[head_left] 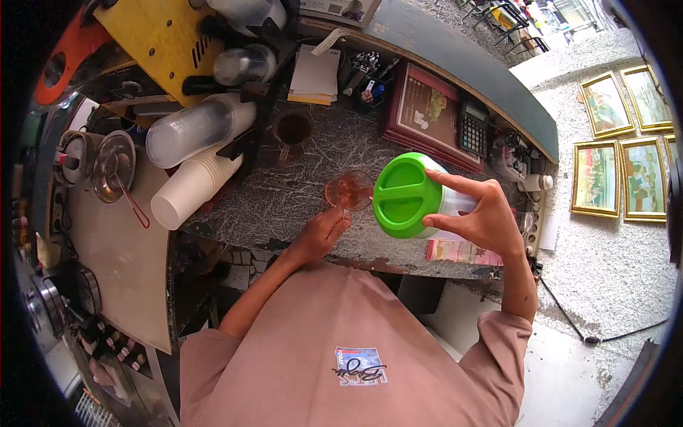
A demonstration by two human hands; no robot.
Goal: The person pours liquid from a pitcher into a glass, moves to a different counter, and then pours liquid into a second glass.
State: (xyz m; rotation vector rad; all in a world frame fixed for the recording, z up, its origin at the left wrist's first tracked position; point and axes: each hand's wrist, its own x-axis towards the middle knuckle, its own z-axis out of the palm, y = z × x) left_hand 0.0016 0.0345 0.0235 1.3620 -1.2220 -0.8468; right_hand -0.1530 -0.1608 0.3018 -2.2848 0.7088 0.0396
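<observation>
My left hand is closed on the handle of a small clear glass mug over the counter. Reddish colour shows inside the mug. My right hand wraps round a clear plastic pitcher with a bright green lid, thumb and fingers reaching the lid's edge. The pitcher tilts to the left, its lid side close to the mug's rim. A reddish streak shows between the two, likely liquid. Most of the pitcher's body is hidden behind my right hand and the lid.
Another glass mug with dark liquid stands further back on the worn counter. Stacked paper cups and plastic cups lie in a holder at left. Dark red menus, a calculator and a paper pad line the back.
</observation>
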